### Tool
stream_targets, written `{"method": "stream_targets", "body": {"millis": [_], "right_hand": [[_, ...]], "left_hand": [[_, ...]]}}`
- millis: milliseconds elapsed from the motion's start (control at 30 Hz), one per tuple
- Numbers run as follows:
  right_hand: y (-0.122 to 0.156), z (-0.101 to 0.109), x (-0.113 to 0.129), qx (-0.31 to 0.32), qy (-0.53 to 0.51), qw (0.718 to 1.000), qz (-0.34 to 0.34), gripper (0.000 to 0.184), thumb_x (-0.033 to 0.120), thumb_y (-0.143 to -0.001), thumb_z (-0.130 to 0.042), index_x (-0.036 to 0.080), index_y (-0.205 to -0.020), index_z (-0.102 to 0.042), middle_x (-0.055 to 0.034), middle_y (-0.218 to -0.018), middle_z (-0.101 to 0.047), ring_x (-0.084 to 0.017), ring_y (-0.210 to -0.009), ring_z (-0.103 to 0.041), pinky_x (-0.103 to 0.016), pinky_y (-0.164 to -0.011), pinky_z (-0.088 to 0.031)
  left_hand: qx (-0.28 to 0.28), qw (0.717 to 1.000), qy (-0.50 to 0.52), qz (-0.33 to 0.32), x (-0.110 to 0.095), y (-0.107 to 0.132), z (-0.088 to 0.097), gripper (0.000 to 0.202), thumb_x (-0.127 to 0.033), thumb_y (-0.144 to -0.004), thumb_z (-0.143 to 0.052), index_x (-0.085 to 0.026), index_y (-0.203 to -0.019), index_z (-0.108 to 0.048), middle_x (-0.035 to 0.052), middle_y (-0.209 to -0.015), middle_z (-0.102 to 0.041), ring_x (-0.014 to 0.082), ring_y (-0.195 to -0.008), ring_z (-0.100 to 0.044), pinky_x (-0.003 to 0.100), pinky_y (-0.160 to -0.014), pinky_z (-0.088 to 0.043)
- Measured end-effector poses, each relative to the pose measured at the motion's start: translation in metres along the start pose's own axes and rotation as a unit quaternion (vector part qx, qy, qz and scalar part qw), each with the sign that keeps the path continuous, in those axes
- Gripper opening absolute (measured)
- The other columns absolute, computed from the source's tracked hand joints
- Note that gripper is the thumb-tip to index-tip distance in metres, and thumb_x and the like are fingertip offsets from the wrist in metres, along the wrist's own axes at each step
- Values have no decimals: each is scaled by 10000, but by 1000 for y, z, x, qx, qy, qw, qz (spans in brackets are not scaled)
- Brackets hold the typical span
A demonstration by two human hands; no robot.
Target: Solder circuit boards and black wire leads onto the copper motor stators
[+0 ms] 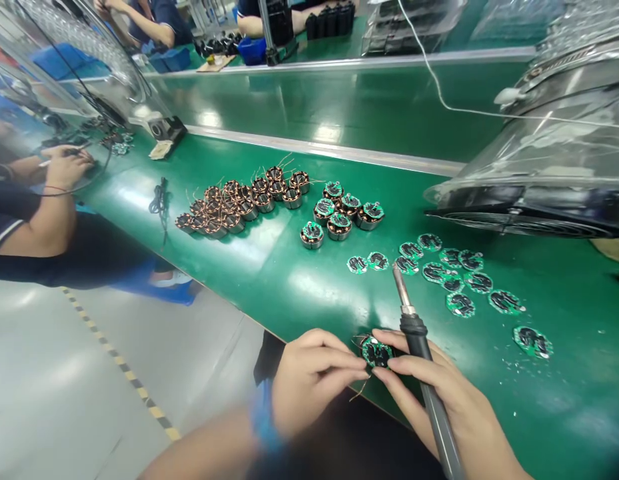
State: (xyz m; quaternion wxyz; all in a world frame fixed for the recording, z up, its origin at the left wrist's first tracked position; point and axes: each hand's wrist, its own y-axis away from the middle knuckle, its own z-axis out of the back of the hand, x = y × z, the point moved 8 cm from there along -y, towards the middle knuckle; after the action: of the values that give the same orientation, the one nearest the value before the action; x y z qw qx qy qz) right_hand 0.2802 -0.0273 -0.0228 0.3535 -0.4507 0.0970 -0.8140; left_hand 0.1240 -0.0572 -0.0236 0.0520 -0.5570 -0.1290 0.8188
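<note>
Near the table's front edge, a round green circuit board (376,352) sits on what looks like a wound motor stator, mostly hidden by fingers. My left hand (322,377) is closed, its thumb and fingertips pinching the left side of this piece, where a thin copper wire (360,389) sticks out. My right hand (454,400) steadies the opposite side with thumb and fingers and also holds a soldering iron (418,350), its tip pointing away over the table. Beyond my hands, several loose circuit boards (460,305) lie scattered to the right.
Several bare copper stators (222,207) stand grouped at the left; stators topped with boards (338,225) stand beside them. A plastic-wrapped duct hood (544,147) hangs at right. A co-worker's hand (67,167) works at far left. A black cable (160,203) lies on the green table (269,267).
</note>
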Motion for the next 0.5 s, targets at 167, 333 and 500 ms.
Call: {"method": "stream_targets", "body": {"millis": [167, 333, 500], "right_hand": [[1, 0, 2, -9, 4, 1000, 11, 142, 144, -938, -617, 221, -1052, -586, -95, -1130, -684, -215, -1027, -682, -323, -848, -597], [2, 0, 1, -11, -3, 1000, 7, 160, 139, -935, -612, 231, -1062, -579, -86, -1110, -692, -222, -1004, -691, -345, -817, -612], [6, -1, 0, -18, 3, 1000, 6, 206, 145, -943, -611, 230, -1126, -572, -88, -1164, -687, -222, -1066, -676, -344, -865, -602]], "left_hand": [[-66, 996, -38, 46, 1, -8, -6, 93, -147, -860, -711, -176, -918, -778, 39, -793, -757, 151, -716, -700, 241, -661, -588], [7, 946, -308, -105, -26, -10, -17, 276, -125, -981, -471, -119, -1143, -695, 81, -808, -700, 191, -723, -624, 318, -620, -569], [86, 934, -307, -159, -25, -4, -17, 333, -114, -987, -450, -130, -1284, -601, 102, -939, -681, 210, -875, -626, 353, -752, -593]]}}
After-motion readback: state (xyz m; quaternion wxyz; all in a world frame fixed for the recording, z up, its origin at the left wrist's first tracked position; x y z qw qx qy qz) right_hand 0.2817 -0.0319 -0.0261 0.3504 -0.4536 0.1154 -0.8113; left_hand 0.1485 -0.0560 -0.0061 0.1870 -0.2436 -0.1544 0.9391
